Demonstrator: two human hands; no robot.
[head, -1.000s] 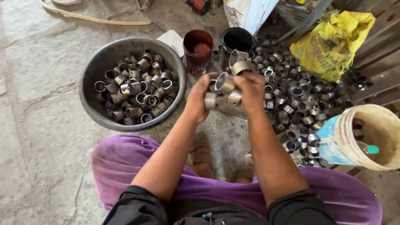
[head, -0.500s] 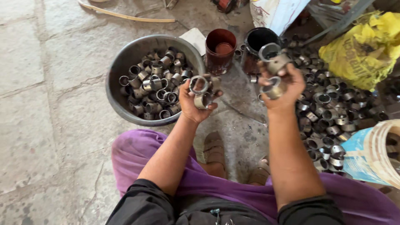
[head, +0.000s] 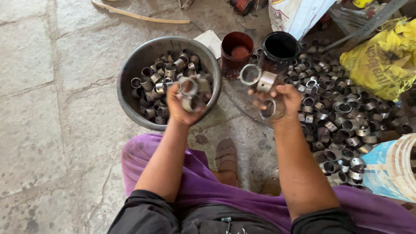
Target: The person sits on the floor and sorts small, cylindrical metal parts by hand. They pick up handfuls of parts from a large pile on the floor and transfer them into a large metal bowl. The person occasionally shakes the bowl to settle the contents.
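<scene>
I see the left hand [head: 184, 104] over the near rim of the metal bowl [head: 130, 73], its grip closed on a few steel rings [head: 189, 86]. Right of the bowl, the right hand [head: 279, 99] grips more rings [head: 250, 74], beside the pile of rings [head: 346, 112] on the stone floor [head: 43, 108].

Rough stone-slab floor [head: 39, 108] carries grey metal basin [head: 130, 73], two dark tins [head: 236, 54], loose ring pile [head: 346, 112], yellow sack [head: 381, 60], thin stick [head: 138, 16].
</scene>
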